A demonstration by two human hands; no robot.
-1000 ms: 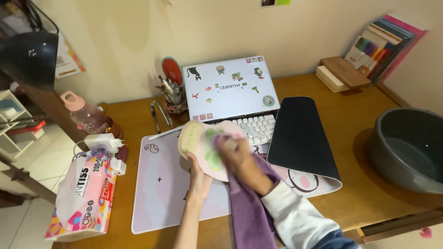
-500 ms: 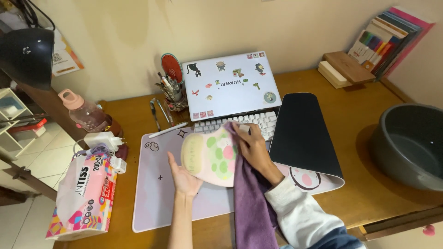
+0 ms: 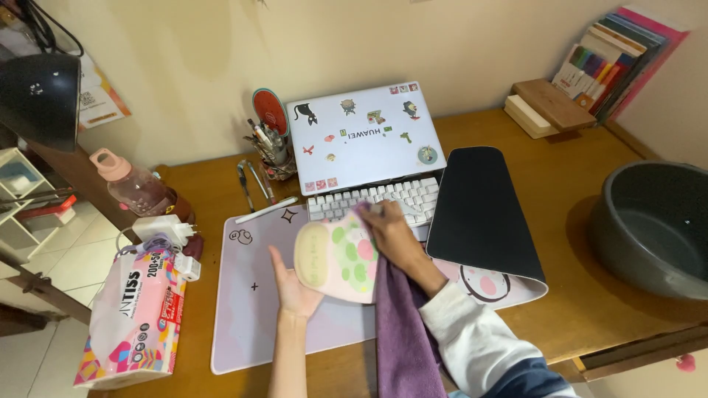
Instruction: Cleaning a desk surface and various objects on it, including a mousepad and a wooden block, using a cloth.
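1. Centre of the desk: a paw-shaped wrist rest, cream and pink with green pads, is held tilted above the lilac desk mat, just below the white keyboard.
2. The left hand props it from underneath at seven o'clock, palm up, fingers spread flat, not curled round it.
3. The right hand presses on its three-o'clock edge, fingers bunched over a purple cloth that hangs down across the white sleeve.
4. At twelve o'clock, a sticker-covered laptop leans up behind the keyboard.
5. At two o'clock, a black mat is folded back over the lilac one.
6. Far out at three o'clock sits a grey basin.
7. At nine o'clock lies a tissue pack, with a white charger just above it.
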